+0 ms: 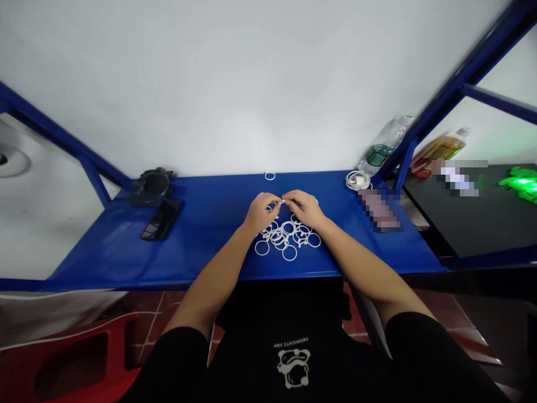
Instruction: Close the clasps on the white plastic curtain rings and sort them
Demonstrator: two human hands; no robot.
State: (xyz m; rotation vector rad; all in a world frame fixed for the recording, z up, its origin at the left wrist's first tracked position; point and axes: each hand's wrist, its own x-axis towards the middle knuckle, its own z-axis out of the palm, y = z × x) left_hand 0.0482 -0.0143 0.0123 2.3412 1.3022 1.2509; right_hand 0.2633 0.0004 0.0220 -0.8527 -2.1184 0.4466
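Note:
My left hand (262, 211) and my right hand (306, 207) meet over the middle of a blue table (210, 246). Both pinch a small white ring (283, 201) between their fingertips. Just below the hands lies a heap of several white plastic rings (287, 238) on the table. One lone white ring (269, 176) rests farther back by the wall.
A black phone (162, 219) and a dark crumpled object (151, 186) lie at the left. A coiled white cable (358, 180) and a plastic water bottle (384, 146) sit at the back right. Blue frame bars slant up at both sides. A red stool (71, 364) stands low left.

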